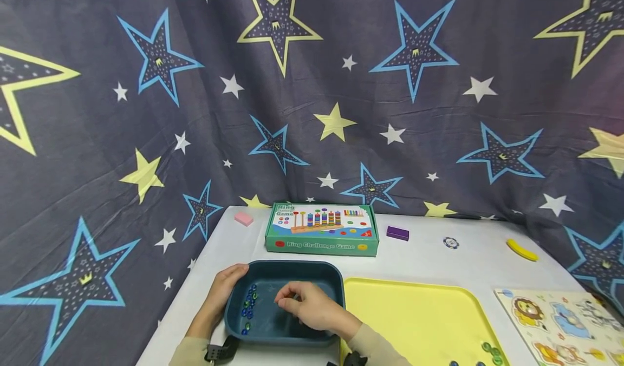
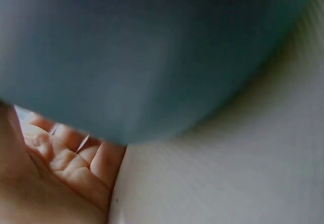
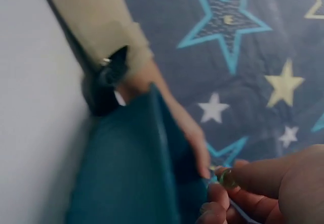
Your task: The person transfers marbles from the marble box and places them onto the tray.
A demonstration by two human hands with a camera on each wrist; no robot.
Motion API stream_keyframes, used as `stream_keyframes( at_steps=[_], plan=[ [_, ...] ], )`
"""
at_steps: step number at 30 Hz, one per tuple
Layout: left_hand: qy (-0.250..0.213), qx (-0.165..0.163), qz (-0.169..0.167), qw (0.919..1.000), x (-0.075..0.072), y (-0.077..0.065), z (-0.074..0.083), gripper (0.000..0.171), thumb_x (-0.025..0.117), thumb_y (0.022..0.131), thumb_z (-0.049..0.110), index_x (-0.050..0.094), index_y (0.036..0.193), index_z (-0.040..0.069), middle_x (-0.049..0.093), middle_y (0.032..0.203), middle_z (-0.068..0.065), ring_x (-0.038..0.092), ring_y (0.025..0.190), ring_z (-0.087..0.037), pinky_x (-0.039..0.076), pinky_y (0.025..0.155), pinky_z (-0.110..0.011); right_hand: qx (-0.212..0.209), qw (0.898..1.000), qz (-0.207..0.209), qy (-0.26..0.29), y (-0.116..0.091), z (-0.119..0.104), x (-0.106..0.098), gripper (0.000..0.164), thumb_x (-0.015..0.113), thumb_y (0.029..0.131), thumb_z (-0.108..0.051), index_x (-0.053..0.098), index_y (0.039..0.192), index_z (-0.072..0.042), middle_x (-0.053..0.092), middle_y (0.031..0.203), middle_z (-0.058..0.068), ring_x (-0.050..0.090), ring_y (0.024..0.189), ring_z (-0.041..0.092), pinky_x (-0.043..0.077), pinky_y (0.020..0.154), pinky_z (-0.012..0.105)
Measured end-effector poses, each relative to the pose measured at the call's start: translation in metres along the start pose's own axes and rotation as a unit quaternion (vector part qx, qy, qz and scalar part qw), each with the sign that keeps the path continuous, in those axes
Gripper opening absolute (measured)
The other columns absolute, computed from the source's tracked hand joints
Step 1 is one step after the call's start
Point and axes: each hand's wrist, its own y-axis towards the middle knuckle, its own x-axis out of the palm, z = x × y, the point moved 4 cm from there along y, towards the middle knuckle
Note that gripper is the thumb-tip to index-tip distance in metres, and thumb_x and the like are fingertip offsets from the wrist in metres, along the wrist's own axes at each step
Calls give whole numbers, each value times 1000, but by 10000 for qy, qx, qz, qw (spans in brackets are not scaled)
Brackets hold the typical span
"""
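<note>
My right hand [image 1: 312,304] is over the dark teal bin [image 1: 292,340], pinching a green glass marble [image 3: 228,178] between thumb and fingers; the marble shows plainly only in the right wrist view. Along the bin's left side rests my left hand [image 1: 220,293], fingertips touching the rim near the far left corner. In the left wrist view the palm [image 2: 76,171] faces the blurred outer wall, which hides part of the fingers. Several blue and green marbles [image 1: 250,302] lie along the bin's left inside.
A yellow tray [image 1: 400,306] with several marbles [image 1: 492,351] stands right of the bin. Behind the bin sits a ring game box [image 1: 322,236]. Also on the table are a pink block [image 1: 244,219], purple block [image 1: 397,233], chip [image 1: 450,242], yellow curved piece [image 1: 522,250] and animal puzzle [image 1: 560,320].
</note>
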Motion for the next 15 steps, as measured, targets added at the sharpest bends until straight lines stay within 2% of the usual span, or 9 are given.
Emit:
stream_keyframes(
  at_steps=[4, 9, 15],
  plan=[
    [24, -3, 44, 10000, -1, -1, 0, 39, 59, 85, 39, 66, 102, 5, 64, 100, -6, 54, 96, -15, 38, 88, -32, -203, 9989, -49, 412, -12, 1, -16, 15, 56, 90, -25, 61, 96, -12, 55, 74, 6, 47, 55, 13, 44, 49, 28],
    [-4, -14, 44, 10000, 0, 0, 0, 38, 58, 86, 37, 65, 103, 3, 64, 100, -7, 54, 95, -15, 39, 87, -31, -323, 9955, -148, 882, -26, 4, -36, 18, 57, 90, -21, 60, 102, -8, 56, 77, 8, 48, 59, 13, 45, 54, 28],
    [99, -9, 65, 9999, 0, 0, 0, 39, 57, 86, 38, 65, 103, 4, 64, 101, -6, 54, 96, -14, 38, 88, -31, -220, 9955, 238, 892, -39, 5, -70, 23, 58, 89, -22, 58, 105, -5, 55, 82, 10, 46, 62, 14, 45, 57, 29]
  ],
)
